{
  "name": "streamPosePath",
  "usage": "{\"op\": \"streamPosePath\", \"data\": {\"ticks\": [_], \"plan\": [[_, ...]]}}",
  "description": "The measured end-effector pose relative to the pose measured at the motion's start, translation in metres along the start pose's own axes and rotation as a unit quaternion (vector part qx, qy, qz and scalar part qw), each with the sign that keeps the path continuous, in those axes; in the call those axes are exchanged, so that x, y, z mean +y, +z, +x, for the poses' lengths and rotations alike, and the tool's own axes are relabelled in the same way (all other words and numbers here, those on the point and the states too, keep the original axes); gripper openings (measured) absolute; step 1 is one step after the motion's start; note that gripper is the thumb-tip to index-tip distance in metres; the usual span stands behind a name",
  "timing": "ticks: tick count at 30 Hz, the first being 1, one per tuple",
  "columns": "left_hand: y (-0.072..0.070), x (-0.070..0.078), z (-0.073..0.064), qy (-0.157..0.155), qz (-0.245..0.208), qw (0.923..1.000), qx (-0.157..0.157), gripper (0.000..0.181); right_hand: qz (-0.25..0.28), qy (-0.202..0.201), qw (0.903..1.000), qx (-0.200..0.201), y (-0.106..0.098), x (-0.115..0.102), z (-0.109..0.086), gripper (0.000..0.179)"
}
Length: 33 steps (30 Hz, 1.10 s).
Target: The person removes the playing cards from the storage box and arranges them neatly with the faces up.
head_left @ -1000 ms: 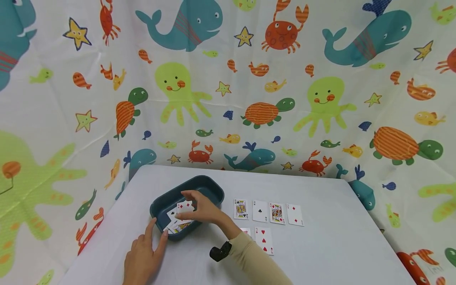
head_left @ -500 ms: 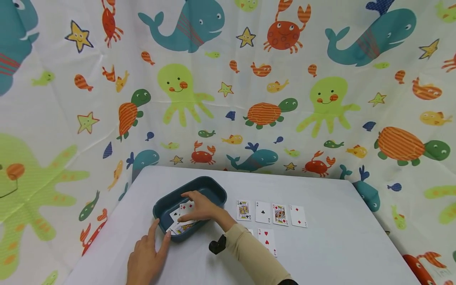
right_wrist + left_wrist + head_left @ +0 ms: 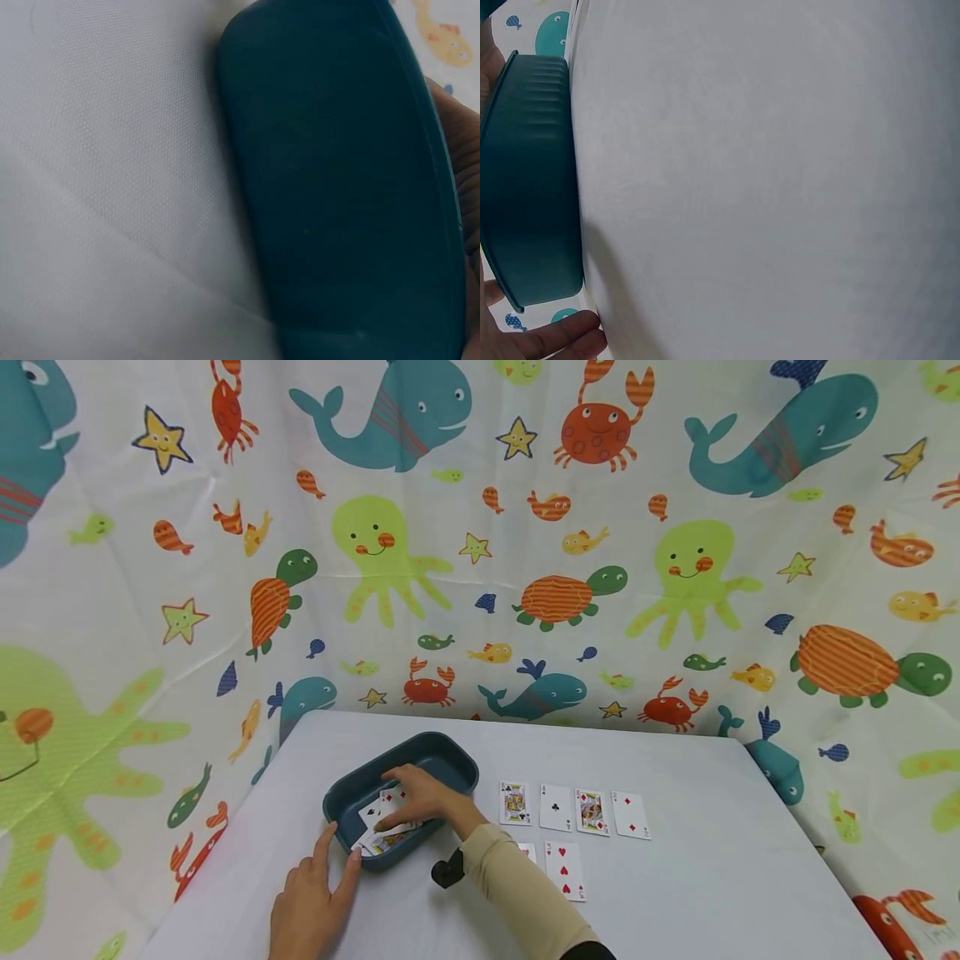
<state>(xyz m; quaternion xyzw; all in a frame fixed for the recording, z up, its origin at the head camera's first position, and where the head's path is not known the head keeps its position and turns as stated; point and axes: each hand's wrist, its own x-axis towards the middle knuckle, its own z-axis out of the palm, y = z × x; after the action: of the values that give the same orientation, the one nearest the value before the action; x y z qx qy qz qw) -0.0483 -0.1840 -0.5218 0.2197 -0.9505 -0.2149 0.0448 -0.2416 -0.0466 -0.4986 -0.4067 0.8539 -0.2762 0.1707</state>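
Observation:
A dark teal tray (image 3: 352, 781) stands on the white table, with several playing cards (image 3: 386, 842) lying face up in its near end. My left hand (image 3: 311, 897) is at the tray's near left corner, thumb and index finger spread at the rim. My right hand (image 3: 423, 797) reaches into the tray over its right side. Its thumb and index finger stand wide apart around a card with red diamonds (image 3: 392, 797); whether they grip it is hidden. In the right wrist view the tray wall (image 3: 337, 180) covers most of that hand.
Right of the tray lies a row of cards: a king of clubs (image 3: 514, 803), a club card (image 3: 556, 807), a king of diamonds (image 3: 592, 812) and a two of diamonds (image 3: 632, 816). Nearer lies a heart card (image 3: 565, 870), beside another (image 3: 528, 852) partly behind my right sleeve.
My right hand has sunk a little deeper into the tray, and less of the diamond card shows. The left hand stays at the rim. The whole view has shifted slightly.

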Motion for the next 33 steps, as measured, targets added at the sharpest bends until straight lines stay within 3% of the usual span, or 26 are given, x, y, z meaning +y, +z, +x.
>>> {"op": "streamPosePath", "data": {"ticks": [14, 19, 33], "plan": [[0.001, -0.001, 0.001, -0.002, 0.004, 1.0000, -0.002, 0.079, -0.102, 0.041, 0.9936, -0.026, 0.010, -0.005, 0.010, 0.076], [0.002, -0.001, 0.001, -0.002, 0.004, 1.0000, 0.004, 0.080, -0.140, 0.039, 0.9891, -0.024, 0.012, -0.005, 0.013, 0.071], [0.001, -0.001, 0.001, -0.004, -0.001, 1.0000, 0.005, 0.079, -0.149, 0.027, 0.9884, -0.018, 0.011, -0.008, 0.011, 0.063]]}}
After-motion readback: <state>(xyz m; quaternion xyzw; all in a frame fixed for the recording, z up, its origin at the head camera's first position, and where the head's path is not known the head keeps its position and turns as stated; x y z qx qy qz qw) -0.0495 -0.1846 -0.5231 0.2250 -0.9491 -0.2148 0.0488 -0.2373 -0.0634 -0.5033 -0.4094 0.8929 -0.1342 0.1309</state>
